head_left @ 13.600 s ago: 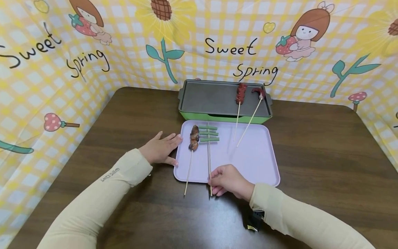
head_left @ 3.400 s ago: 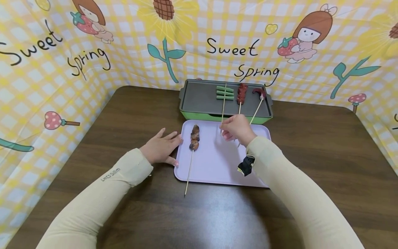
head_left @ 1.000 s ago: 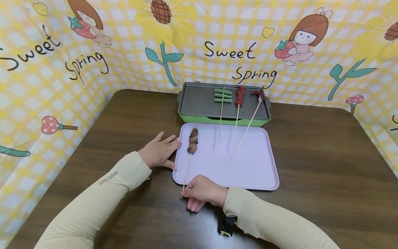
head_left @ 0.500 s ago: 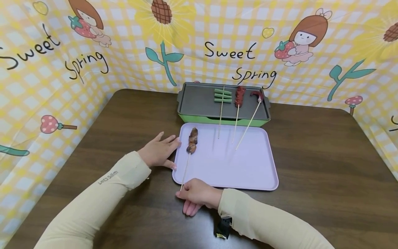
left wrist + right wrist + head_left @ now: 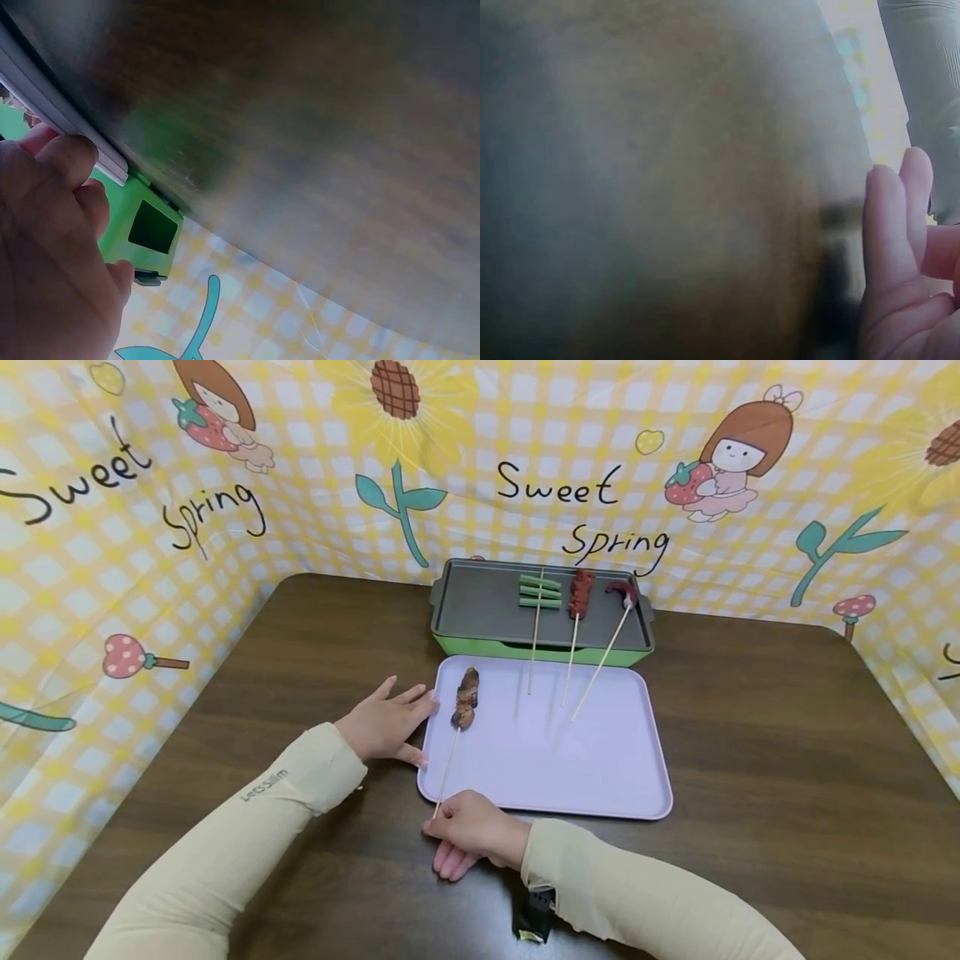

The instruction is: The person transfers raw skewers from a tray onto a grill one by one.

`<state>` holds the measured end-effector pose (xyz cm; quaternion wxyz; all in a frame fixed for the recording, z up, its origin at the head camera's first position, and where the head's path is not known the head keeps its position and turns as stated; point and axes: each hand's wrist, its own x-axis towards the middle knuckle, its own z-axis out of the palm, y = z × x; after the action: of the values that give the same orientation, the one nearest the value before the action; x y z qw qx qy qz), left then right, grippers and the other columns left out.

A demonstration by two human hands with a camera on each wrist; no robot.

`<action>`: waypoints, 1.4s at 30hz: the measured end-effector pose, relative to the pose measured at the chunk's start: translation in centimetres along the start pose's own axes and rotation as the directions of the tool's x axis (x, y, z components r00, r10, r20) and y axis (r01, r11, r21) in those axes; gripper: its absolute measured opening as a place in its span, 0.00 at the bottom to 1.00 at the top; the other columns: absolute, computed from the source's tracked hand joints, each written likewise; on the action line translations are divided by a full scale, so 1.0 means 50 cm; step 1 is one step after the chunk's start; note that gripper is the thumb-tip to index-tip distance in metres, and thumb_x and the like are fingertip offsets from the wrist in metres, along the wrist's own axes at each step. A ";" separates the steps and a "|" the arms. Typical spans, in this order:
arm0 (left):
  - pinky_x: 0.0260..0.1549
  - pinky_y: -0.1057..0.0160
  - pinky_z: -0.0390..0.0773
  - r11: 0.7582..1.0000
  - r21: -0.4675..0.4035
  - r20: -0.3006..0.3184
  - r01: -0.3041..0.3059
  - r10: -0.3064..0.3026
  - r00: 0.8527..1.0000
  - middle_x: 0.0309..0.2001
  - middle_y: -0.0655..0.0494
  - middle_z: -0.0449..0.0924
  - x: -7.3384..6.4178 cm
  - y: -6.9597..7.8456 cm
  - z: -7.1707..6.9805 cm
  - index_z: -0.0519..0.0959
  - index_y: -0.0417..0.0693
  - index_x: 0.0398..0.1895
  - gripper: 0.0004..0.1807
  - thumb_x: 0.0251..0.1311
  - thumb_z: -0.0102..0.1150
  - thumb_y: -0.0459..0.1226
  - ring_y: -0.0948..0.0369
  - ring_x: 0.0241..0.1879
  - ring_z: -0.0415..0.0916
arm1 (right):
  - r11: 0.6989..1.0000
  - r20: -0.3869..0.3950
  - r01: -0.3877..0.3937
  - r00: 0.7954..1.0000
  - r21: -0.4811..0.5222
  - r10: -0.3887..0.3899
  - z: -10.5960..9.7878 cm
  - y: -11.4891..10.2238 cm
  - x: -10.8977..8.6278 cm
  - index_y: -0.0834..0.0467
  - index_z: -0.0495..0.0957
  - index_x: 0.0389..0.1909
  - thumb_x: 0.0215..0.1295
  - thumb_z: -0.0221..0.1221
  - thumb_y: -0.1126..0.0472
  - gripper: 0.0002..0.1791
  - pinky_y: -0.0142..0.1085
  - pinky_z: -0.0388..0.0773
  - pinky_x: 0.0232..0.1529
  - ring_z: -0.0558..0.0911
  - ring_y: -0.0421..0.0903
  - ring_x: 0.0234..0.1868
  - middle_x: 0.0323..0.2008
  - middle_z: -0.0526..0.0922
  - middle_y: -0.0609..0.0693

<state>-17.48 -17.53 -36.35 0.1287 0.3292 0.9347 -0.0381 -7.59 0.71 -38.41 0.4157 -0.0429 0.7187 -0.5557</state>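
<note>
My right hand (image 5: 472,828) pinches the lower end of a skewer's stick just in front of the tray's near edge. Browned, charred-looking chunks, perhaps meat or mushroom, make up that skewer (image 5: 466,700), which lies along the left side of the lilac tray (image 5: 577,777). My left hand (image 5: 384,720) is spread on the table, its fingertips touching the tray's left rim. In the left wrist view those fingers (image 5: 71,159) rest at the rim. The right wrist view shows straightened fingers (image 5: 889,225) of the right hand; the pinched stick is out of sight there.
Behind the tray stands a green grill (image 5: 540,649) with a dark flat plate (image 5: 476,602). On it lie a green-bean-like skewer (image 5: 539,592), a red meat skewer (image 5: 581,594) and a dark red tentacle-like skewer (image 5: 622,592), their sticks reaching over the tray. A patterned cloth (image 5: 465,435) hangs behind.
Earlier the right hand carried the green skewer from the tray to the grill plate and let it go. It then took hold of the brown skewer's stick. The left hand stayed put.
</note>
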 end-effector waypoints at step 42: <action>0.67 0.39 0.39 0.999 0.037 0.042 0.015 -0.017 0.999 0.72 0.43 0.55 0.001 0.002 0.002 0.58 0.36 0.71 0.49 0.55 0.58 0.59 0.47 0.73 0.45 | 0.969 -0.109 0.171 0.982 0.176 -0.154 -0.056 0.047 -0.042 0.70 0.62 0.55 0.59 0.49 0.78 0.21 0.33 0.80 0.20 0.79 0.40 0.15 0.18 0.81 0.55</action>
<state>-17.43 -17.46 -36.47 0.1419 0.3231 0.9336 -0.0632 -7.09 4.82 -39.14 0.3364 -0.0366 0.6771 -0.6535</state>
